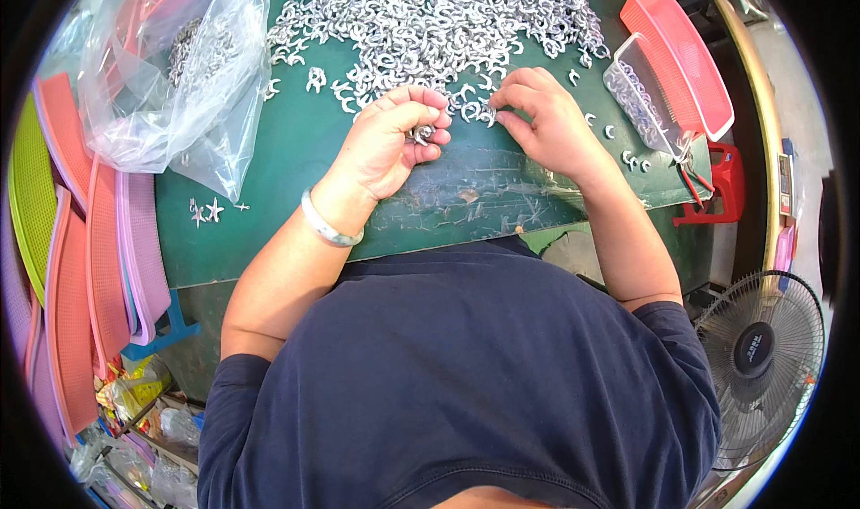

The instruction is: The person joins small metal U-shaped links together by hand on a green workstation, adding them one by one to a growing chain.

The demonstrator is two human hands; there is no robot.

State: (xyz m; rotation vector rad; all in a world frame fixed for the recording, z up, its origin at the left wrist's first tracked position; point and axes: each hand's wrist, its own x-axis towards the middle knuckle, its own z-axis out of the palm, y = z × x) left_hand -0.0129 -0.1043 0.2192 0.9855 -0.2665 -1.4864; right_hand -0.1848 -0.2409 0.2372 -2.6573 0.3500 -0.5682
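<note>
A large heap of small silver C-shaped metal pieces [430, 30] covers the far part of the green table [296, 164]. My left hand [381, 146] is curled, palm partly up, around a few silver metal pieces [420, 134]; their full shape is hidden by the fingers. At the near edge of the heap, my right hand [548, 119] has its thumb and index finger pinched on a silver C-shaped piece [487, 115]. The two hands are a short gap apart. A pale bangle [324, 222] circles my left wrist.
A clear plastic bag [179, 79] with metal pieces stands at the left, beside star-shaped pieces [213, 210]. Coloured plastic baskets [107, 258] are stacked along the left. A clear tub [640, 101] and pink basket [685, 70] sit right. A fan [757, 357] stands lower right.
</note>
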